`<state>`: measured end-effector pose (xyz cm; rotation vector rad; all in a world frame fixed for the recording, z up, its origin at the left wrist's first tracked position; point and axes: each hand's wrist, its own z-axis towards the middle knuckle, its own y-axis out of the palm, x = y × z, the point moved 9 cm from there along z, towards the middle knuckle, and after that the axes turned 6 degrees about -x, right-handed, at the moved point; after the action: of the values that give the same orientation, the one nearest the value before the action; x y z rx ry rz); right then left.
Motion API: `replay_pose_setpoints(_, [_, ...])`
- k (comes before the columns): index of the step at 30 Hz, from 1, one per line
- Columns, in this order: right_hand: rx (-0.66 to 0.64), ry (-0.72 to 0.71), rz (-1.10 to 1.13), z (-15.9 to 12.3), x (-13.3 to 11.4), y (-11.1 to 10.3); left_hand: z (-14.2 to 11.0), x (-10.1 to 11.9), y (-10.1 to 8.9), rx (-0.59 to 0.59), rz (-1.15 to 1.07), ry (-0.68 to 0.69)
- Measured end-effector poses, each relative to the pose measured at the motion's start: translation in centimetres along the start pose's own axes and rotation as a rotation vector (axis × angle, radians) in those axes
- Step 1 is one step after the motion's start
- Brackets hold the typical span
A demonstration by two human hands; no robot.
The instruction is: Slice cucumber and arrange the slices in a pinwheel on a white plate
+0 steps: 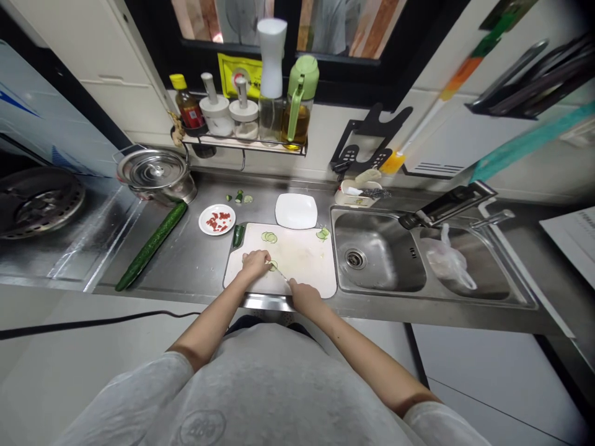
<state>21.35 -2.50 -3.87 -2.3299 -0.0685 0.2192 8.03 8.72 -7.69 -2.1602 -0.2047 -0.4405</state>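
Observation:
My right hand [305, 297] is wrapped round the handle of a small knife [281, 272], its blade pointing left and away from me over the white cutting board [302, 263]. My left hand [255, 264] rests on the board, fingertips pinched at a thin cucumber slice [274, 266] beside the knife tip. Farther back on the board lie a small pile of cucumber slices [269, 237] and another pile [322, 234] at the right corner. A short dark-green cucumber piece [238, 235] sits at the board's left corner.
Behind the board stand a white square plate [296, 211] and a round plate [217, 220] with red pieces. A long cucumber [151, 246] lies left, near a lidded steel pot [155, 173]. Cucumber scraps [239, 197] lie behind. A sink [379, 251] is right; a condiment rack [246, 144] hangs above.

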Motion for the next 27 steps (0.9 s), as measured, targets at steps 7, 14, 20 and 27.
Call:
replay_pose_setpoints(7, [0.002,0.002,0.008,-1.0,1.0,0.8,-0.1,-0.2,0.6,0.055,0.029,-0.047])
replay_pose_setpoints(14, [-0.029,0.013,0.026,-2.6,1.6,1.7,-0.2,0.2,0.9,0.03,-0.054,-0.019])
replay_pose_setpoints(20, [-0.034,0.023,0.038,-3.3,2.1,2.2,0.0,0.0,0.9,0.029,-0.083,-0.048])
replay_pose_setpoints(27, [-0.02,0.012,0.109,-3.6,2.8,2.4,0.0,0.2,0.7,0.051,-0.131,-0.059])
